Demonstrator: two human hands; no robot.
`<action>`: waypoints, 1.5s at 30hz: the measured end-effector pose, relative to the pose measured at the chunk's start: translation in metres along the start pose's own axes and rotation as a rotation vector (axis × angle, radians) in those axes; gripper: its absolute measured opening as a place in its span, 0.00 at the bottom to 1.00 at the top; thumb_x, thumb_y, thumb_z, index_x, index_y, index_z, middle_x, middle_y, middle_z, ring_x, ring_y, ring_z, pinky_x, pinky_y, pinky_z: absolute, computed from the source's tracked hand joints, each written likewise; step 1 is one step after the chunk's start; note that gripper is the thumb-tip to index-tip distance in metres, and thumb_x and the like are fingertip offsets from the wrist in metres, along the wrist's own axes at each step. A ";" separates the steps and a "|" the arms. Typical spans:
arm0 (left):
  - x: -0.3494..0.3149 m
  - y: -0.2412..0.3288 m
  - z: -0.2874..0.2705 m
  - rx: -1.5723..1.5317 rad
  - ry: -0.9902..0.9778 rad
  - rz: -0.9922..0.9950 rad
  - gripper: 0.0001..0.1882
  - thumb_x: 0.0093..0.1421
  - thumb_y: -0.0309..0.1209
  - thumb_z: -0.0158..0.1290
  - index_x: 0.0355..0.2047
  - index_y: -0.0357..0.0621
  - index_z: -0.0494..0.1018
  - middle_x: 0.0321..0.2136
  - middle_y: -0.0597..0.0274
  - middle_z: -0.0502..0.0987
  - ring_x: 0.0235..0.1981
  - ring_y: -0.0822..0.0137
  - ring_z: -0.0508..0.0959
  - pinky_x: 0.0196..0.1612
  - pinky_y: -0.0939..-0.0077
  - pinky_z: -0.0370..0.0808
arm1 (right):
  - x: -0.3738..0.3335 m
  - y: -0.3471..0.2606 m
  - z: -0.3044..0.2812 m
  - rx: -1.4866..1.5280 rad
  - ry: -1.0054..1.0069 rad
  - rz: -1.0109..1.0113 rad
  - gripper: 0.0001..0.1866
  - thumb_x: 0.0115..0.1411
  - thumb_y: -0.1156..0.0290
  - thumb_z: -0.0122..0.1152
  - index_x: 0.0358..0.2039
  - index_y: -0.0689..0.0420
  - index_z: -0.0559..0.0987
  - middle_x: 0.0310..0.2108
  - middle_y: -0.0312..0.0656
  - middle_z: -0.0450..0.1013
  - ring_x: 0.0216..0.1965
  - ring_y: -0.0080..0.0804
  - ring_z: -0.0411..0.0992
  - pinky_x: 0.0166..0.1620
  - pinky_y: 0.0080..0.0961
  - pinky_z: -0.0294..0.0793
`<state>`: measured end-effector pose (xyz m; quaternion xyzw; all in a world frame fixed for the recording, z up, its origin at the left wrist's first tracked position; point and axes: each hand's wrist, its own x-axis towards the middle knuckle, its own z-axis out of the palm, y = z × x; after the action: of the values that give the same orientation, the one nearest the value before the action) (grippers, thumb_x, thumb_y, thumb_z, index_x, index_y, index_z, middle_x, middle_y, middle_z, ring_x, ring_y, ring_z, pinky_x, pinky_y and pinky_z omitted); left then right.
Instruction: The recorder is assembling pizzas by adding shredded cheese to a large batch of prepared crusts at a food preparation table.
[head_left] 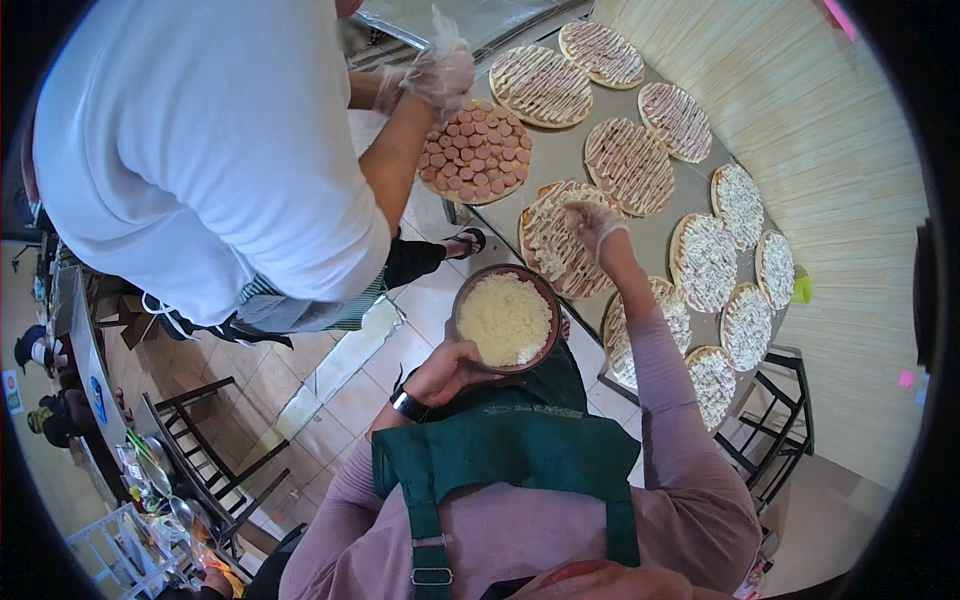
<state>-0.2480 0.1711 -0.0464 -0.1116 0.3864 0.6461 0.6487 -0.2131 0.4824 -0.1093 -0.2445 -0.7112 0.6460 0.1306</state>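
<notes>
One round bowl (543, 281), mouth upward, left hand (446, 371) gripping it, right hand (597, 226) closure unclear

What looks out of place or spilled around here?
The sausage-slice pizza seems to jut past the edge of the table near the co-worker's gloved hands, so it looks poorly supported. Otherwise, I see no obvious spill around the bowl in the left hand.

the bowl (557, 322), cheese (503, 318) in it, sits before you in your left hand (448, 372); ahead and right, your right hand (600, 228) is over a pizza (553, 245) on the table (563, 152); other pizzas (630, 165) lie beyond and rightward, the wall (835, 220) past them, a co-worker (220, 170) front-left
</notes>
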 end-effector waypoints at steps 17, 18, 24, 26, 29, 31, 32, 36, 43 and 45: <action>0.010 0.010 0.002 0.018 0.030 0.006 0.24 0.52 0.21 0.38 0.52 0.30 0.55 0.48 0.48 0.66 0.48 0.56 0.69 0.49 0.62 0.71 | -0.017 -0.011 0.005 -0.730 0.090 -0.156 0.10 0.50 0.75 0.57 0.34 0.58 0.72 0.25 0.39 0.70 0.27 0.27 0.67 0.33 0.21 0.68; 0.011 0.010 0.005 0.023 0.041 0.004 0.24 0.52 0.21 0.38 0.52 0.29 0.55 0.48 0.48 0.66 0.47 0.56 0.69 0.49 0.62 0.71 | -0.016 -0.004 0.003 -0.772 0.070 -0.134 0.09 0.50 0.75 0.57 0.34 0.58 0.73 0.24 0.39 0.70 0.26 0.27 0.67 0.33 0.21 0.68; 0.014 0.007 0.000 0.041 0.052 0.009 0.25 0.52 0.21 0.39 0.52 0.29 0.53 0.47 0.48 0.66 0.47 0.57 0.70 0.48 0.63 0.71 | -0.032 -0.026 0.002 -0.607 0.156 -0.160 0.12 0.53 0.73 0.54 0.40 0.58 0.74 0.22 0.39 0.72 0.25 0.27 0.69 0.34 0.20 0.69; 0.014 0.005 0.000 0.041 0.060 0.001 0.26 0.51 0.20 0.39 0.53 0.30 0.52 0.48 0.48 0.65 0.47 0.57 0.70 0.48 0.64 0.71 | -0.059 -0.061 0.017 -0.569 -0.002 -0.120 0.13 0.52 0.73 0.54 0.39 0.58 0.74 0.25 0.41 0.73 0.28 0.31 0.70 0.35 0.23 0.70; 0.018 0.001 0.006 0.123 0.050 0.034 0.32 0.49 0.18 0.40 0.56 0.36 0.45 0.50 0.48 0.62 0.47 0.56 0.69 0.47 0.62 0.72 | -0.104 -0.067 0.043 -0.878 -0.433 -0.424 0.19 0.49 0.68 0.56 0.43 0.57 0.72 0.38 0.49 0.70 0.40 0.42 0.69 0.42 0.33 0.68; 0.016 -0.001 0.012 0.154 -0.003 0.047 0.39 0.48 0.17 0.40 0.59 0.47 0.37 0.53 0.49 0.57 0.48 0.54 0.68 0.45 0.59 0.73 | -0.121 -0.091 0.069 -1.076 -0.728 -0.054 0.24 0.49 0.63 0.55 0.47 0.56 0.68 0.45 0.53 0.66 0.45 0.46 0.65 0.46 0.35 0.65; 0.017 -0.003 0.012 0.153 -0.004 0.046 0.39 0.48 0.17 0.40 0.59 0.47 0.37 0.53 0.49 0.57 0.48 0.54 0.68 0.45 0.59 0.73 | -0.129 -0.089 0.070 -1.077 -0.728 -0.052 0.24 0.49 0.63 0.55 0.47 0.56 0.68 0.45 0.53 0.66 0.45 0.46 0.65 0.46 0.35 0.65; 0.026 -0.019 0.005 0.184 -0.036 -0.081 0.43 0.47 0.16 0.39 0.59 0.55 0.32 0.52 0.50 0.56 0.48 0.53 0.68 0.43 0.59 0.74 | -0.154 -0.047 0.062 -1.177 -0.673 -0.315 0.28 0.49 0.60 0.53 0.50 0.58 0.64 0.39 0.56 0.67 0.41 0.49 0.67 0.42 0.41 0.66; 0.028 -0.023 0.016 0.170 -0.072 -0.133 0.40 0.45 0.16 0.42 0.57 0.48 0.38 0.52 0.53 0.54 0.50 0.54 0.65 0.39 0.59 0.76 | -0.150 -0.026 0.031 -1.258 -0.527 -0.533 0.16 0.46 0.68 0.55 0.38 0.58 0.73 0.30 0.47 0.71 0.31 0.41 0.70 0.35 0.32 0.69; 0.027 -0.021 0.019 0.149 -0.037 -0.126 0.41 0.45 0.16 0.42 0.58 0.49 0.37 0.52 0.53 0.54 0.50 0.54 0.65 0.39 0.59 0.76 | -0.135 -0.067 0.022 -0.471 -0.491 0.067 0.10 0.46 0.73 0.57 0.30 0.59 0.77 0.26 0.43 0.72 0.29 0.38 0.71 0.35 0.27 0.70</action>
<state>-0.2257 0.2002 -0.0583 -0.0753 0.4136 0.5754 0.7016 -0.1224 0.3906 -0.0289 -0.1282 -0.8426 0.5076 -0.1260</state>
